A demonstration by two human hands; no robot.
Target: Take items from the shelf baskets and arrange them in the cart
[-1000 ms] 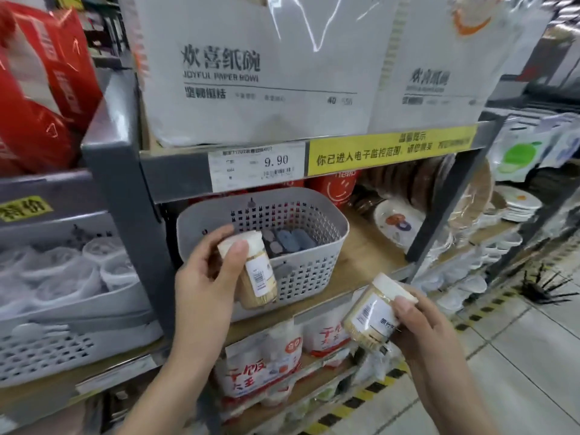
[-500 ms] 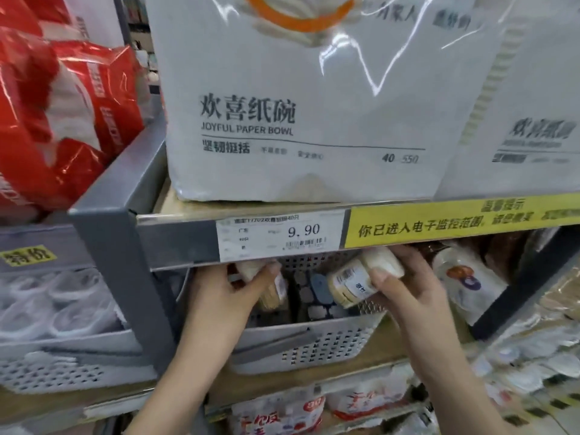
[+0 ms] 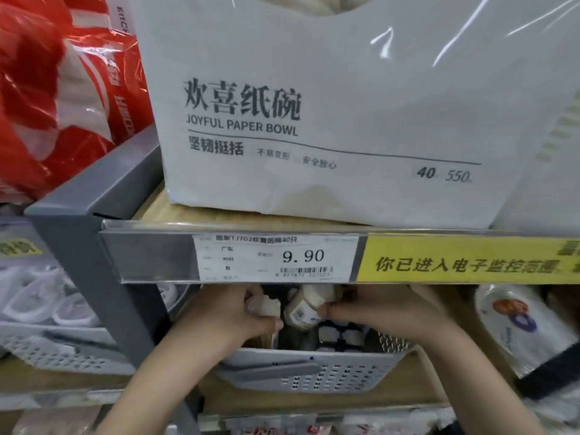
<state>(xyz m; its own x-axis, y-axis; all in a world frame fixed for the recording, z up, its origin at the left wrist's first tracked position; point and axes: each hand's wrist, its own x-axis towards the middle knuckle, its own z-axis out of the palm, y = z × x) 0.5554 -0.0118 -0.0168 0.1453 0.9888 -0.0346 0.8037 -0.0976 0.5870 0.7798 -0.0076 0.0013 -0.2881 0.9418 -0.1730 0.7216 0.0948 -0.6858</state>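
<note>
A: What filled most of the view?
B: A big white pack of paper bowls (image 3: 329, 114) sat on the upper shelf, with a red plastic-wrapped pack (image 3: 53, 98) to its left. Along the front edge of that shelf ran a rail carrying a white price tag (image 3: 276, 258) reading 9.90 and a yellow strip (image 3: 470, 262) beside it.

A: And below that?
B: A grey perforated basket (image 3: 314, 373) stood on the wooden shelf underneath, with dark-capped little items inside, too blurred to name. Right of it lay a wrapped stack of patterned plates (image 3: 518, 328); at far left, another grey basket (image 3: 56, 346).

A: Where were the hands?
B: Both were reaching under the rail, over the basket. The left hand (image 3: 232, 318) had its fingers curled round a white-capped small jar (image 3: 266, 306), mostly hidden in the grip. The right hand (image 3: 386, 312) pinched a second small jar (image 3: 306, 309), tilted, its barcode label showing, just above the basket's contents.

A: Were the jars touching?
B: Close together; I couldn't tell.
</note>
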